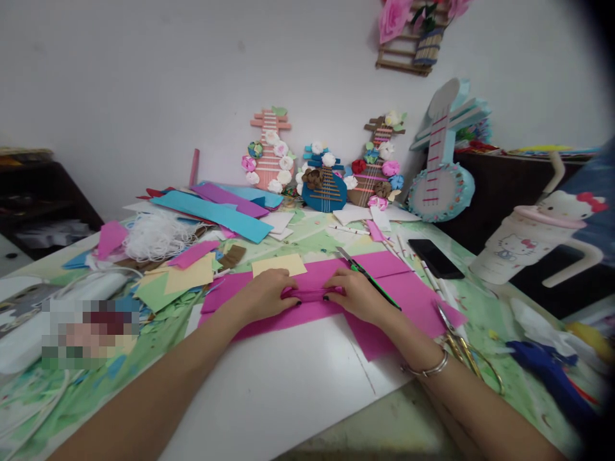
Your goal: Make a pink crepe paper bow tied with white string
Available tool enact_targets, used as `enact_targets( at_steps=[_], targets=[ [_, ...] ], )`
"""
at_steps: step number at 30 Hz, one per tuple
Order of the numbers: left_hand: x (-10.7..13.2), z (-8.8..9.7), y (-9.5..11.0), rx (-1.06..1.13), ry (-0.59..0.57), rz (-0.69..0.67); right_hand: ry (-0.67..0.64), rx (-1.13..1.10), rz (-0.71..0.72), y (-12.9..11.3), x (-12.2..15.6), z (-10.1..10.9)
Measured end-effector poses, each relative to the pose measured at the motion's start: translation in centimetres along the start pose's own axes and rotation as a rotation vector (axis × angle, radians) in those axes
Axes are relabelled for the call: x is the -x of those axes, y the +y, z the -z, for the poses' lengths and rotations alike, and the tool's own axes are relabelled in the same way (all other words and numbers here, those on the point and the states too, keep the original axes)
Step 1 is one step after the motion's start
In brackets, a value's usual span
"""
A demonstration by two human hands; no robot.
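My left hand (266, 296) and my right hand (358, 296) face each other over magenta paper (283, 324). Between them, the fingers of both pinch a narrow folded or rolled strip (310, 295) of the same magenta paper. My fingertips partly hide its ends. More magenta paper (423, 304) spreads out under my right wrist. A green-and-black craft knife (372, 278) lies on it, just behind my right hand. Behind my left hand is a pale yellow piece of paper (283, 263). A white board (269, 384) lies underneath.
Gold-handled scissors (464, 349), a blue glue gun (548, 371), a phone (435, 258) and a white tumbler (523, 246) are at the right. White string (161, 237) and coloured paper strips (216, 214) lie at the left. Several decorated paper instruments (324, 189) stand along the wall.
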State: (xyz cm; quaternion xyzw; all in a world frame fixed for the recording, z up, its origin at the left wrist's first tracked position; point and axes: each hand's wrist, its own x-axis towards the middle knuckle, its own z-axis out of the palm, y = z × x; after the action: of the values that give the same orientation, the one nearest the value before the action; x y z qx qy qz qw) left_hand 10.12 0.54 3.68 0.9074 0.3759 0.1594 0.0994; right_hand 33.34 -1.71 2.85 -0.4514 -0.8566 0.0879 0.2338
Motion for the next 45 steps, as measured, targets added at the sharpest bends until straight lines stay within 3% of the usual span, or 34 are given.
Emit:
enact_targets(
  at_steps=[12, 22, 37, 42, 45],
  targets=[
    [-0.1, -0.1, 0.1, 0.148, -0.034, 0.05, -0.044, -0.026, -0.008, -0.2, -0.1, 0.3],
    [-0.1, 0.0, -0.2, 0.142, -0.039, 0.04, -0.057, 0.02, 0.01, -0.1, -0.2, 0.2],
    [-0.1, -0.2, -0.3, 0.162, -0.06, 0.053, -0.057, 0.319, 0.211, -1.5, 0.3, -1.1],
    [0.6, 1.5, 2.3, 0.395, 0.043, 0.075, -0.082, 0.188, 0.165, -1.7, 0.2, -1.8],
    [2.3, 4.3, 5.9, 0.763, -0.081, -0.107, -0.049, 0.12, 0.128, -1.7, 0.2, -1.9]
  ],
)
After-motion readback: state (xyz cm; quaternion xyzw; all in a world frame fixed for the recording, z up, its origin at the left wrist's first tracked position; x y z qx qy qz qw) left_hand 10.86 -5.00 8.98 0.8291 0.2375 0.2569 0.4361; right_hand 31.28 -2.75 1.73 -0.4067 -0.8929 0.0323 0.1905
